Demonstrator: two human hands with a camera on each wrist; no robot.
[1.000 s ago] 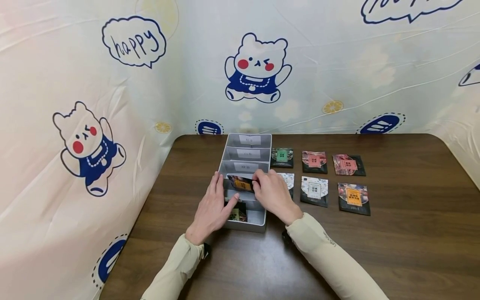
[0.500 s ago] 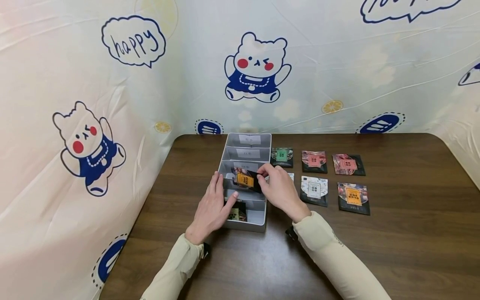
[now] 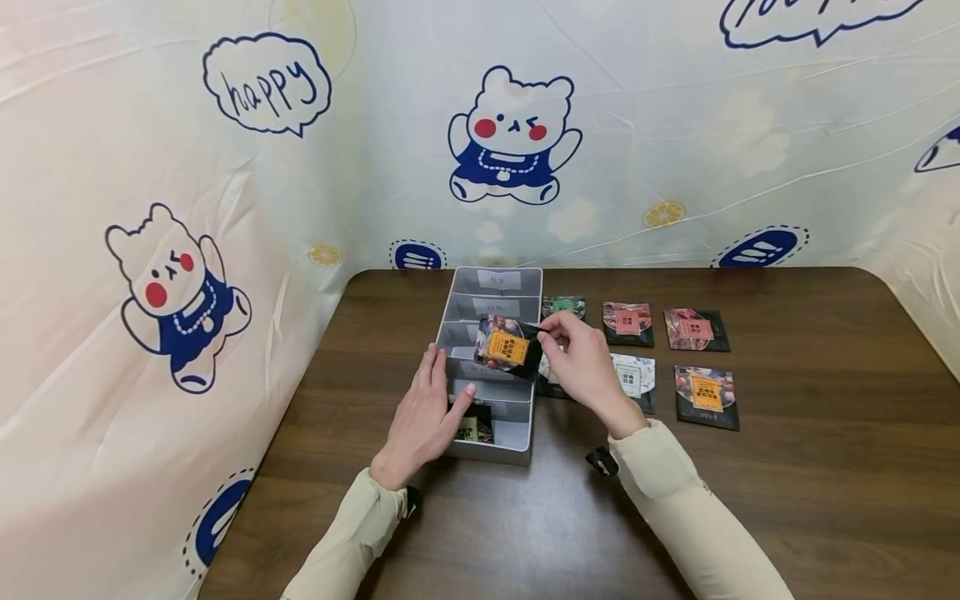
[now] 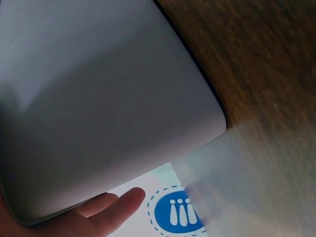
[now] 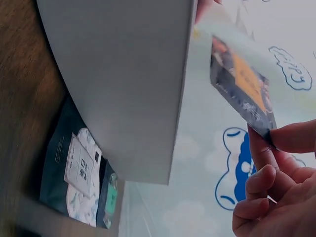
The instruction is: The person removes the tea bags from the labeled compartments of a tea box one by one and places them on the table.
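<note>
My right hand [image 3: 585,358] pinches one corner of a black tea sachet [image 3: 506,346] with an orange label, between thumb and fingers. The sachet [image 5: 242,81] is tilted and held above the middle of a long grey divided box [image 3: 489,452]. My left hand [image 3: 422,412] lies along the box's left rim, fingers straight and thumb over the near compartment. Below the thumb, a dark sachet with a green label [image 3: 480,427] lies in the nearest compartment. In the left wrist view, fingertips [image 4: 131,197] show beyond the box's wall [image 4: 108,98].
Right of the box lie sachets with a green label [image 3: 558,307], pink labels [image 3: 628,323] [image 3: 696,330], white fronts [image 3: 628,382] and an orange label [image 3: 707,396]. White paper labels [image 3: 497,308] mark the box's far compartments. A printed curtain [image 3: 637,125] hangs behind the wooden table [image 3: 825,350].
My right hand has lifted the orange-labelled sachet up out of the box and moved it right; its front now shows fully. The left hand has stayed on the rim.
</note>
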